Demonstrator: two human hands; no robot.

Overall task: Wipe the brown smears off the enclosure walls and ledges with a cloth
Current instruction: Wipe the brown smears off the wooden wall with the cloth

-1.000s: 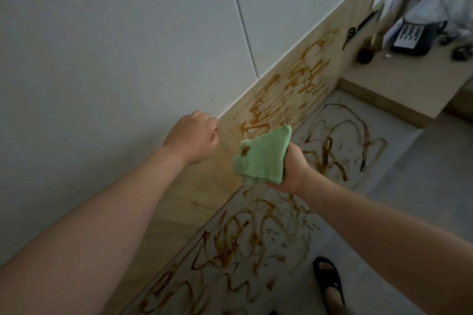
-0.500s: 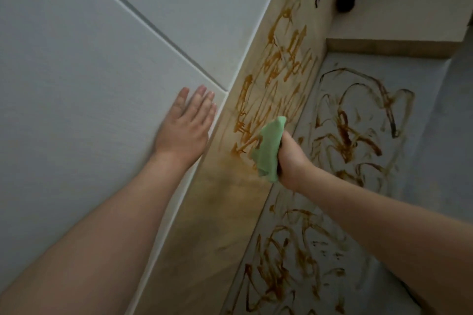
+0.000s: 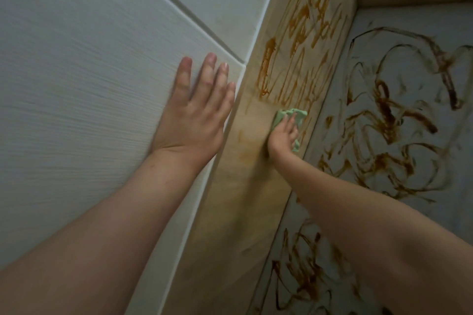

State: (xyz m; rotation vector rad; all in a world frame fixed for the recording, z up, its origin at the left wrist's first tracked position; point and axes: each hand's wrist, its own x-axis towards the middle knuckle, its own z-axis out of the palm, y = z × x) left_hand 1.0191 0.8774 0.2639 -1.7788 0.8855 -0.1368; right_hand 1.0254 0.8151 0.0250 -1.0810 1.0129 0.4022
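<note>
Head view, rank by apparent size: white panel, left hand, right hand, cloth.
1. White panel.
2. Left hand: looks bigger than the right only through nearness.
3. Right hand.
4. Cloth: mostly hidden under the right hand, so this rank is unsure.

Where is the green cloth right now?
Head view, right of centre: the green cloth lies under the right hand, pressed on the tan wooden wall panel just below the brown smears.

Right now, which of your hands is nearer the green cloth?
Right. The right hand presses the green cloth against the wooden panel; the left hand rests on the white wall, apart from it.
</note>
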